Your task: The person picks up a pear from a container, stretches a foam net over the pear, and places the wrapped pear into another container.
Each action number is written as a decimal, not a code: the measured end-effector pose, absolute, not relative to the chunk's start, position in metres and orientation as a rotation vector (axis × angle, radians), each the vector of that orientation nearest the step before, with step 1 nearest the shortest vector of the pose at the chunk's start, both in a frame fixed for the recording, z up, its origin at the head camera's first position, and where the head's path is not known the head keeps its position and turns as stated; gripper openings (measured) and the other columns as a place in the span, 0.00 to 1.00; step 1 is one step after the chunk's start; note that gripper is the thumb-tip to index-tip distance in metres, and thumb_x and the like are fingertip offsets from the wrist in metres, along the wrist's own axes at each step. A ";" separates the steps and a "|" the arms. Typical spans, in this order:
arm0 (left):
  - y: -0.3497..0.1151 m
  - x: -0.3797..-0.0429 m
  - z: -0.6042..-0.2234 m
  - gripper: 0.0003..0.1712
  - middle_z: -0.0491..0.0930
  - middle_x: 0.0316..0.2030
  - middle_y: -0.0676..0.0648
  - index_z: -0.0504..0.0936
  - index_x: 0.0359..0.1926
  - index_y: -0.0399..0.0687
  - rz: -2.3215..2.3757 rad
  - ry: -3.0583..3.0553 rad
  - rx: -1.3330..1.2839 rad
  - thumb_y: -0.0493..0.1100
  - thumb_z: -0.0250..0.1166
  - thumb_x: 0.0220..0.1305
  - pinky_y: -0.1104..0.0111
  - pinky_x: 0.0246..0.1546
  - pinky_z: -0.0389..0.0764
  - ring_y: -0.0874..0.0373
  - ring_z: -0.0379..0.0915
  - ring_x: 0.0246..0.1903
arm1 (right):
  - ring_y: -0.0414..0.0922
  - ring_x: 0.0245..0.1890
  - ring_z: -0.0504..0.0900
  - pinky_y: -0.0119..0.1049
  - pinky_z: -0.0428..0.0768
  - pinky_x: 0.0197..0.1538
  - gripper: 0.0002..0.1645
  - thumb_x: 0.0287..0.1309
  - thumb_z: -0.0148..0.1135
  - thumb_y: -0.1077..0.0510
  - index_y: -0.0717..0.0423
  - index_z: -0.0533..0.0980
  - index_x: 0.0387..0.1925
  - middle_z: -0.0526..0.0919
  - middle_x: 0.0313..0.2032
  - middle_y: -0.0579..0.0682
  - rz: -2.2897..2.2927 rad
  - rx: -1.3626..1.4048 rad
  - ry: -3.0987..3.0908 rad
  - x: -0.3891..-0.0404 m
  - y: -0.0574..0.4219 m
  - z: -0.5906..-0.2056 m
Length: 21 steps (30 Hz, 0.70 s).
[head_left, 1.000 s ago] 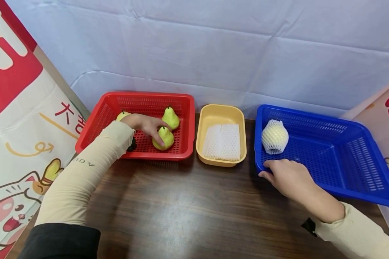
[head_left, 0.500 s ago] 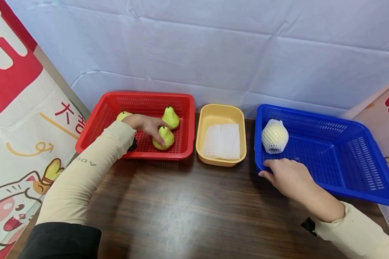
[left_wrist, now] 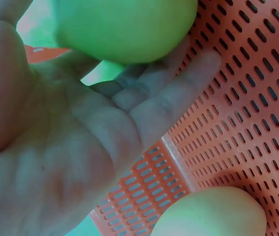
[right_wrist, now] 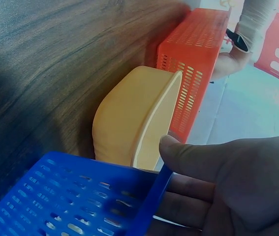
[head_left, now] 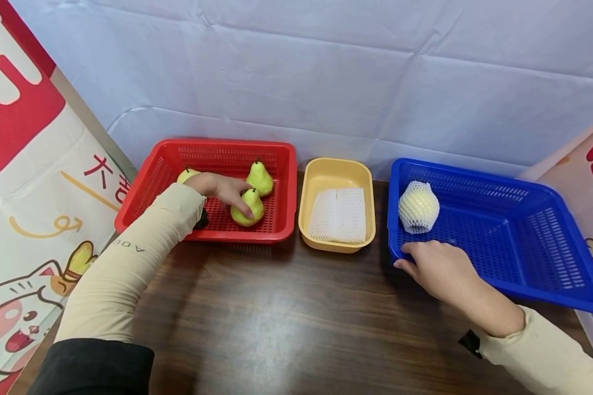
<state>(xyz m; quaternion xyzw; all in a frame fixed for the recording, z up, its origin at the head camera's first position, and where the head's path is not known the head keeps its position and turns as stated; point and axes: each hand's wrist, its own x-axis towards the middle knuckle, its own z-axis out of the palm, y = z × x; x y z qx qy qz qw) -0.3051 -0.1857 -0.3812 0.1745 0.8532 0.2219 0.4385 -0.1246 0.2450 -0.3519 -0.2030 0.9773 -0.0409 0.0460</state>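
Observation:
In the red basket (head_left: 229,237), my left hand (head_left: 222,189) grips a yellow-green pear (head_left: 254,207) with its thumb across the near side. The left wrist view shows that pear (left_wrist: 129,29) between thumb and fingers, over the perforated basket floor. A second pear (head_left: 259,180) stands right behind it, and a third pear (head_left: 186,175) is partly hidden by the wrist. On the other side, my right hand (head_left: 440,269) holds the near left corner of the blue basket (head_left: 504,241); in the right wrist view its thumb and fingers pinch the rim (right_wrist: 154,196).
Between the baskets stands a yellow tub (head_left: 338,169) with white foam net sleeves (head_left: 338,216) in it. A pear in a foam net (head_left: 419,207) sits at the blue basket's left end. Behind everything hangs a pale cloth (head_left: 301,82); printed panels flank the brown wooden table (head_left: 277,318).
The pear in my left hand has risen slightly, and the thumb has shifted up with it. My right hand stays on the blue basket's rim.

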 end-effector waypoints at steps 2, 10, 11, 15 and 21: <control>-0.186 -0.304 -0.380 0.47 0.65 0.65 0.38 0.55 0.73 0.38 0.594 2.095 0.406 0.50 0.70 0.62 0.53 0.59 0.77 0.49 0.66 0.62 | 0.49 0.21 0.80 0.53 0.76 0.24 0.11 0.61 0.71 0.52 0.53 0.79 0.28 0.78 0.19 0.46 -0.125 -0.621 2.984 -0.125 0.245 -0.352; -0.189 -0.303 -0.376 0.39 0.67 0.57 0.41 0.58 0.70 0.39 0.616 2.089 0.386 0.49 0.63 0.64 0.53 0.56 0.78 0.52 0.67 0.56 | 0.48 0.20 0.79 0.53 0.76 0.23 0.11 0.61 0.71 0.52 0.52 0.79 0.29 0.77 0.19 0.45 -0.132 -0.623 2.986 -0.124 0.246 -0.352; -0.190 -0.303 -0.376 0.39 0.67 0.57 0.41 0.59 0.70 0.39 0.618 2.089 0.387 0.49 0.62 0.64 0.54 0.57 0.77 0.52 0.66 0.56 | 0.48 0.20 0.79 0.53 0.75 0.23 0.11 0.61 0.71 0.52 0.52 0.79 0.28 0.77 0.19 0.45 -0.132 -0.624 2.986 -0.124 0.246 -0.352; -0.192 -0.304 -0.374 0.36 0.67 0.55 0.42 0.62 0.67 0.40 0.614 2.110 0.409 0.50 0.62 0.64 0.58 0.60 0.71 0.52 0.63 0.56 | 0.48 0.20 0.79 0.53 0.76 0.23 0.11 0.61 0.71 0.52 0.52 0.79 0.28 0.78 0.19 0.46 -0.133 -0.627 2.986 -0.125 0.246 -0.352; -0.195 -0.302 -0.369 0.32 0.68 0.52 0.44 0.66 0.64 0.43 0.632 2.130 0.390 0.52 0.61 0.64 0.59 0.60 0.65 0.52 0.61 0.56 | 0.51 0.22 0.82 0.54 0.77 0.25 0.10 0.61 0.72 0.52 0.55 0.82 0.33 0.82 0.22 0.49 -0.135 -0.629 2.990 -0.124 0.247 -0.353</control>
